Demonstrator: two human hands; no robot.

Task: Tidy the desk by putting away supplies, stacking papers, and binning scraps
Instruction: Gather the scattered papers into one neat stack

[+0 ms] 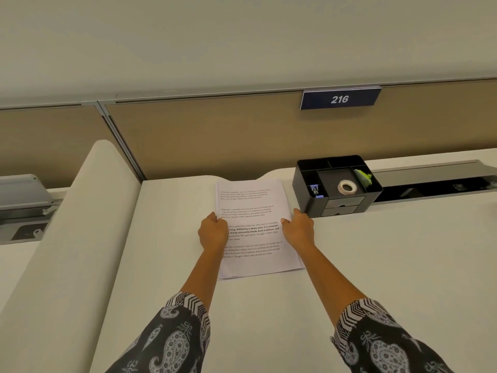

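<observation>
White desk (376,265), centre of frame: papers (255,208) in flat stack, side edges gripped by left hand (213,232) and right hand (298,228); organizer (301,189) at upper right holding tape (347,187) and green item (363,177); supplies apparently stowed, stacking judged nearly finished, only squaring remaining.

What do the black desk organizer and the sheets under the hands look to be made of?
Organizer: probably matte black plastic, judging by its dull, even walls and moulded compartments; painted metal cannot be ruled out.
Sheets: thin white printer paper with a matte finish. It carries printed text, and the offset edges at the near end show several sheets.
</observation>
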